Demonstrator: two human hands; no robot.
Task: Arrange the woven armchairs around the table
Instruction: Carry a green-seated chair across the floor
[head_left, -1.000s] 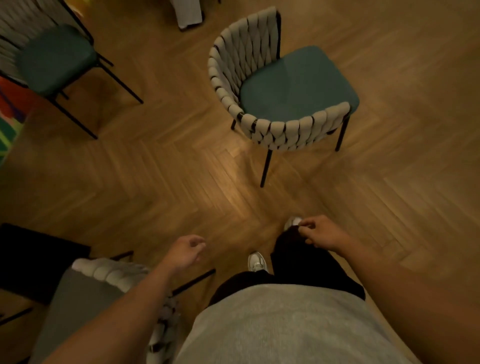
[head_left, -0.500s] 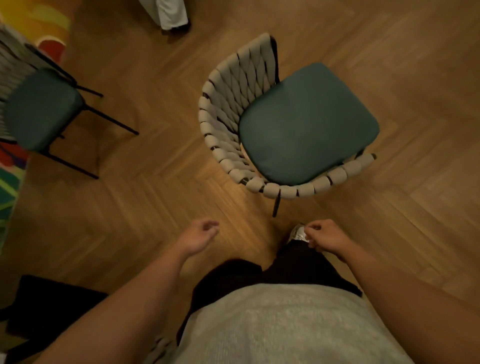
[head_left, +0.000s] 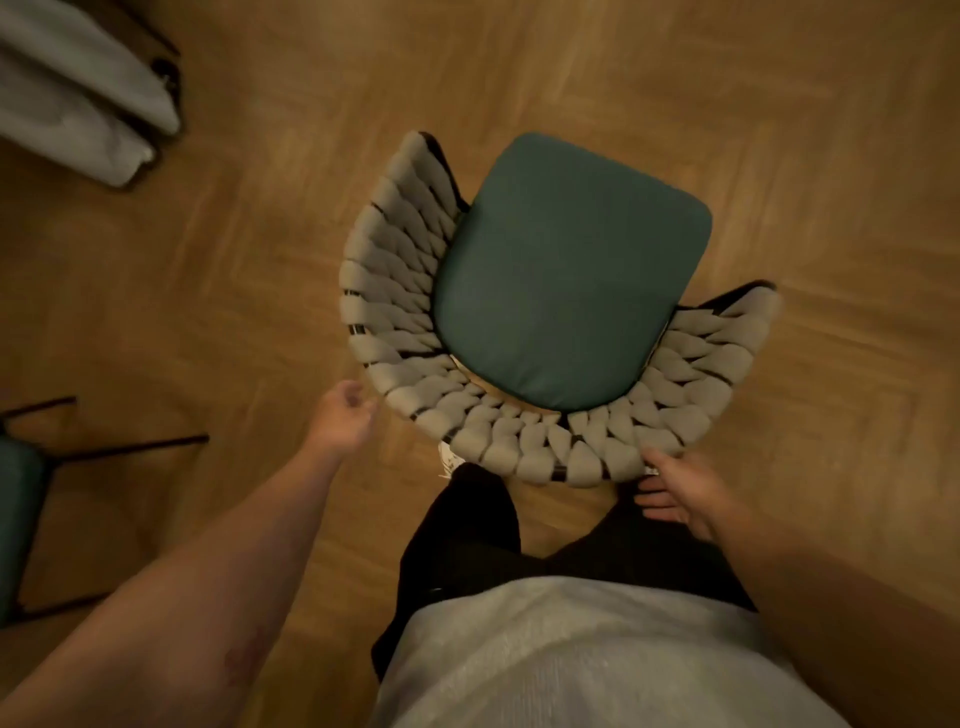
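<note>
A woven armchair (head_left: 519, 447) with a grey braided backrest and a green seat cushion (head_left: 566, 270) stands right in front of me, seen from above. My left hand (head_left: 345, 418) hovers just beside the left end of the backrest, fingers loosely curled, holding nothing. My right hand (head_left: 675, 491) reaches to the backrest's lower right rim with spread fingers, its fingertips at the weave. No table is in view.
A second armchair (head_left: 21, 499) with a green seat and black legs sits at the left edge. Grey fabric (head_left: 78, 93) hangs in the top left corner. Wooden parquet floor (head_left: 779, 130) surrounds the chair. My legs stand directly behind the backrest.
I have stepped up close to the armchair, which now fills the middle of the view. Both hands rose from my sides and reached forward to the backrest.
</note>
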